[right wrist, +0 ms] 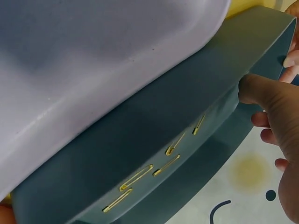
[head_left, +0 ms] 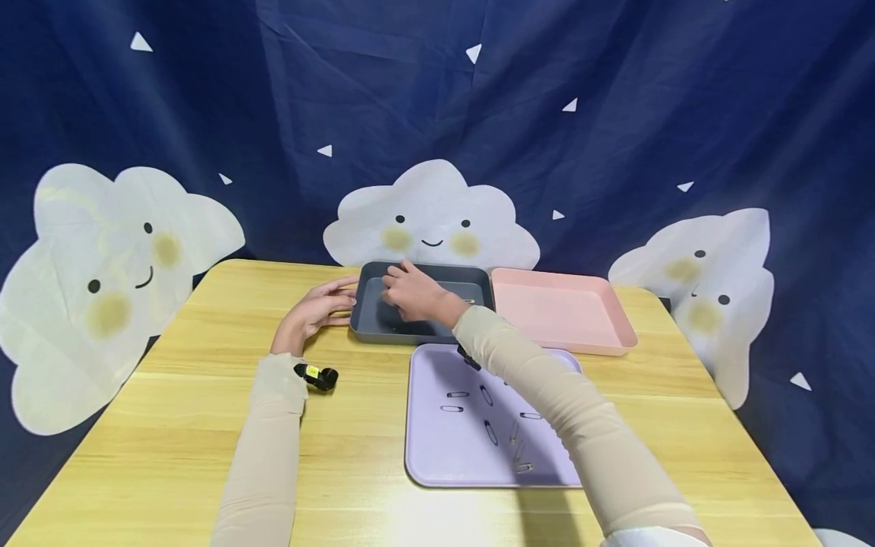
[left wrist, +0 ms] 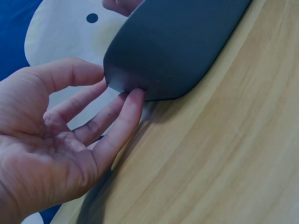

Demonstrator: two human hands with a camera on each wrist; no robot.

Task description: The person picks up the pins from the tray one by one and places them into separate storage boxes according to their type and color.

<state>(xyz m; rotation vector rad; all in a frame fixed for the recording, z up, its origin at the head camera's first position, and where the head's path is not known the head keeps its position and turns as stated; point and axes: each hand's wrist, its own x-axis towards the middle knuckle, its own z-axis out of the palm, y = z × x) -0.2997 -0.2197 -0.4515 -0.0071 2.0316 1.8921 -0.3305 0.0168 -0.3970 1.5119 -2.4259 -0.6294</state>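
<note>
A dark grey tray [head_left: 424, 334] stands at the back of the table. My left hand [head_left: 317, 308] rests its extended fingertips against the tray's left end; in the left wrist view the fingers [left wrist: 122, 122] touch its outer wall. My right hand [head_left: 413, 292] is inside the left half of this tray, fingers bent downward. Its fingertips are hidden behind the tray wall in the right wrist view, and I cannot tell whether they hold anything. Several gold safety pins [right wrist: 136, 177] lie along the tray floor, in the part nearer my right wrist.
A lilac tray [head_left: 427, 456] in front carries several dark safety pins [head_left: 491, 433] and gold safety pins [head_left: 523, 468], partly covered by my right forearm. A pink tray [head_left: 557, 311] adjoins the grey one on the right. Behind the wooden table [head_left: 355, 456] hangs a blue cloud-print curtain [head_left: 383, 91].
</note>
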